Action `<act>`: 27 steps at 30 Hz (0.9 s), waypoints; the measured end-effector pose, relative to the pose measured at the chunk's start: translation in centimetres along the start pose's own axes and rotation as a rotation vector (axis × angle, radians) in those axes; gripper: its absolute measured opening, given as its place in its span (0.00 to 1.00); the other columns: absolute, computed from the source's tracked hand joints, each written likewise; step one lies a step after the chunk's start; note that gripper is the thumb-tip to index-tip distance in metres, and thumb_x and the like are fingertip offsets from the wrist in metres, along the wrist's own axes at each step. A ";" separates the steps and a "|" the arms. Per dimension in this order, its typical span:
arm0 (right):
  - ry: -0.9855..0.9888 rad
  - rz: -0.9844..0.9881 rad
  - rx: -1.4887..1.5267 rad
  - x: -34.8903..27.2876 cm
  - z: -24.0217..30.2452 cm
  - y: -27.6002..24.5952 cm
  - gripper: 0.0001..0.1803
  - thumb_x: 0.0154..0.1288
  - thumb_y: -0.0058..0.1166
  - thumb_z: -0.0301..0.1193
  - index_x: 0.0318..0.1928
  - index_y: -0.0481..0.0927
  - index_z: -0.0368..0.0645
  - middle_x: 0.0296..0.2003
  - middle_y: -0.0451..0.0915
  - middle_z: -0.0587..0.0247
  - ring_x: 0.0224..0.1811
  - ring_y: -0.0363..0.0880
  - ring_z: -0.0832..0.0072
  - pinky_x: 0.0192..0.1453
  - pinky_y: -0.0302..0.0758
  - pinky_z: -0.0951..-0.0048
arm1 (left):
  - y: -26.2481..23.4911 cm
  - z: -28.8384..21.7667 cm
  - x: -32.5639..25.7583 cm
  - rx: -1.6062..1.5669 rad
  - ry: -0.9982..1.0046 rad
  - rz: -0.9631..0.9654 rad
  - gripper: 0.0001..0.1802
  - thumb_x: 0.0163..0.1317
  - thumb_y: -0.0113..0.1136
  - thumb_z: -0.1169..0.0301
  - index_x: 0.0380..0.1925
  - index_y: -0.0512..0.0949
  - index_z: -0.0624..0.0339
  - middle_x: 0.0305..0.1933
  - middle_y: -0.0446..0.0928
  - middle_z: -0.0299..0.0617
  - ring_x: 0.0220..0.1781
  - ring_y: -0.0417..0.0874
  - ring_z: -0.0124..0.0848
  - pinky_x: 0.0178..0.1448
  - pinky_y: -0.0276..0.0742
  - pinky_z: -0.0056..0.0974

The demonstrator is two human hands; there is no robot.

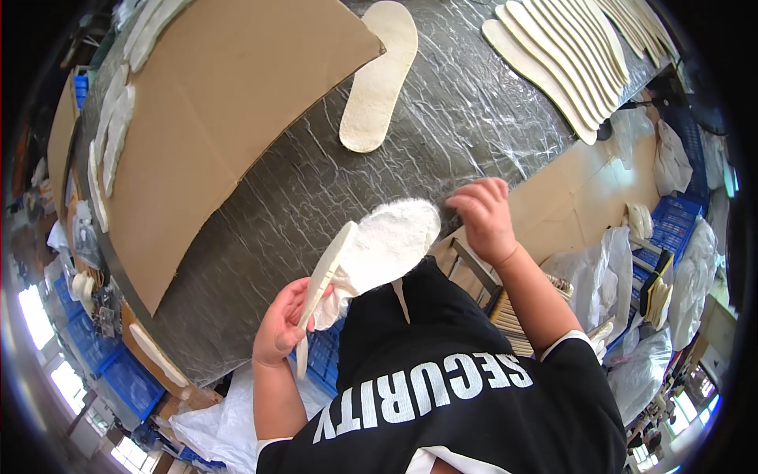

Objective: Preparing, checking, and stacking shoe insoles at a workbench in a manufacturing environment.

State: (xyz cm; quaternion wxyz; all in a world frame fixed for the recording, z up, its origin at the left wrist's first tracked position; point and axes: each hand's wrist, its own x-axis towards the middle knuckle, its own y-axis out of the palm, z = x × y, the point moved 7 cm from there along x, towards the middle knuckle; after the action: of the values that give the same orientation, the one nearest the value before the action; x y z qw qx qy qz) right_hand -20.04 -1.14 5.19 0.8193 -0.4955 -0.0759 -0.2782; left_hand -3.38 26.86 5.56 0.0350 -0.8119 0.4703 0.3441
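"Where's the insole (pixel 328 259)?"
"In the left hand (pixel 281 324), fingers (pixel 296 292) closed on its lower part, white fleece (pixel 395 241) against it."
"And the right hand (pixel 487 223)?"
"Half-curled, empty, near the fleece's tip."

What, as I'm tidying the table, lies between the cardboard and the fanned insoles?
One insole, partly covered by the cardboard, then dark tabletop up to the fanned insoles, in the head view.

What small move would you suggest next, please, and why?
I would probably bring the right hand in to steady the fluffy white piece: its outer end sticks out toward that hand, which looks empty, while the left hand grips the cream insole beside it.
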 end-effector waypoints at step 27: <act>1.434 0.020 1.134 -6.9 0.6 4.8 0.04 0.62 0.55 0.24 0.34 0.78 0.35 0.20 0.78 0.65 0.17 0.70 0.84 0.21 0.66 0.82 | -3.4 -2.7 -1.0 -0.541 0.201 -0.164 0.47 0.46 0.72 0.50 0.58 0.67 0.75 0.48 0.74 0.52 0.35 0.78 0.34 0.29 0.74 0.32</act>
State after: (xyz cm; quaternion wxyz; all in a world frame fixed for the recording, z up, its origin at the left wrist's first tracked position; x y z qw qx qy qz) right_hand -23.15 3.67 -0.93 0.7932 0.2722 0.3300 -0.4334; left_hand 0.33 28.47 7.29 -0.2020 -0.8569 0.2956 0.3708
